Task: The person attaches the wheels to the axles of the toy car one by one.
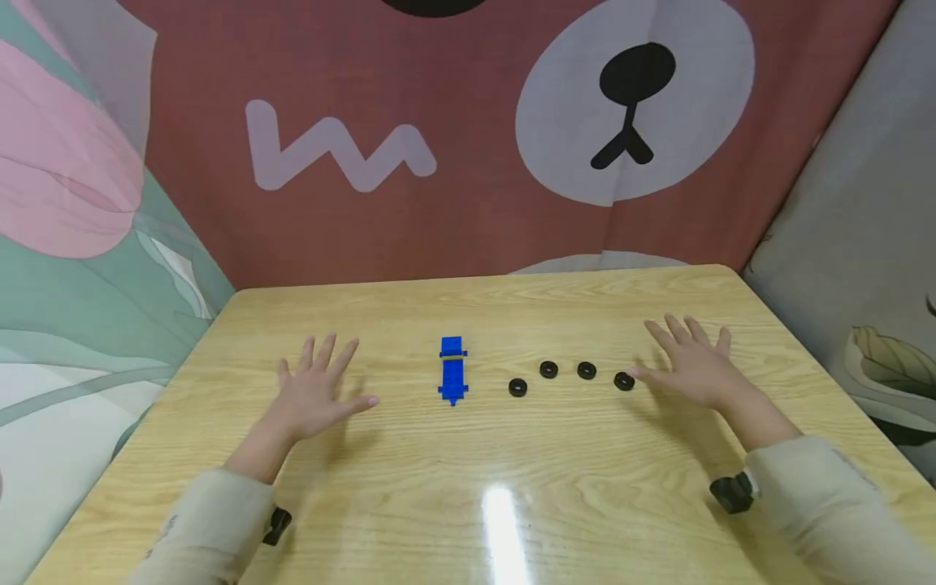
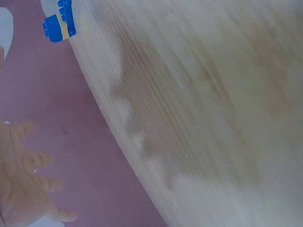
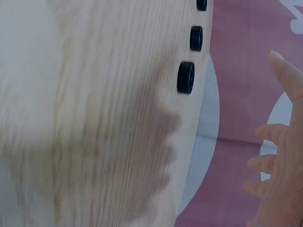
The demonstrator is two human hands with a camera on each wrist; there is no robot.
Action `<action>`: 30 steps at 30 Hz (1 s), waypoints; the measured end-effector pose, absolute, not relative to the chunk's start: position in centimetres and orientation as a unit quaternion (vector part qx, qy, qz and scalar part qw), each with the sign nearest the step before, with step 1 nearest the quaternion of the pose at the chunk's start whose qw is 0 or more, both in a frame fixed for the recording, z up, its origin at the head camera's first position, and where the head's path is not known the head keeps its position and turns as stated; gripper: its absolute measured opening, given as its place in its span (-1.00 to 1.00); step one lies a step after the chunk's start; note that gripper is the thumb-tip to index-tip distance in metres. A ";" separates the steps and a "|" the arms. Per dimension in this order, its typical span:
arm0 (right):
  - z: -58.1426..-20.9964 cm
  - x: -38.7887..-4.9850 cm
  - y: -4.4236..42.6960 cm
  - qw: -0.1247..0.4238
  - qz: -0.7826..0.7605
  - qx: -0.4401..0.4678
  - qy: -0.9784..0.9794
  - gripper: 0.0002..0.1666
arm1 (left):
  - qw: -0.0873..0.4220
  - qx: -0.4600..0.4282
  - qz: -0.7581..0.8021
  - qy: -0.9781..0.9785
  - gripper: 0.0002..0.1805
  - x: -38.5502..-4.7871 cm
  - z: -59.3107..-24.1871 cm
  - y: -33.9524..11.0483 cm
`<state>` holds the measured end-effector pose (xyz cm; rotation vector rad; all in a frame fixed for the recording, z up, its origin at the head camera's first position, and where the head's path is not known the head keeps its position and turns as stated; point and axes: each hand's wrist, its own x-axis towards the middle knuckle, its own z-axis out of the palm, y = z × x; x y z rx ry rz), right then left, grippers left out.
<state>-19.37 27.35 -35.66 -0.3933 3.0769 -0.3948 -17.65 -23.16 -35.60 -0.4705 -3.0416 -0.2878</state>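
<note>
Spread fingers and nothing held: that is how my left hand (image 1: 310, 398) hovers over the left of the table, its shadow falling below it. To its right lie blue toy vehicle pieces (image 1: 453, 378), a small block and a longer part with side pegs, set end to end. These blue pieces (image 2: 59, 23) show at the top of the left wrist view. Several small black wheels (image 1: 517, 387) lie in a loose row right of them. My right hand (image 1: 695, 370) is held above the table, fingers splayed, thumb near the rightmost wheel (image 3: 185, 77); the right wrist view shows them apart.
The light wooden table (image 1: 468, 455) reaches back to a red-brown cloth (image 1: 468, 219) with a cartoon bear print. A patterned cloth (image 1: 66, 325) hangs at the left. Grey fabric (image 1: 841, 211) stands at the right. Dark wrist devices sit at both sleeves.
</note>
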 end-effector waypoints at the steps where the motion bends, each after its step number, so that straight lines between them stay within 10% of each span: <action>1: -35.7 -19.4 27.1 0.005 -0.127 -0.129 0.983 0.04 | 0.024 -0.153 -0.095 -0.983 -0.01 -17.7 -35.6 -23.0; 30: -36.7 -19.2 21.5 0.003 -0.185 -0.183 0.966 0.01 | -0.002 -0.196 -0.131 -0.972 -0.01 -19.3 -36.4 -18.0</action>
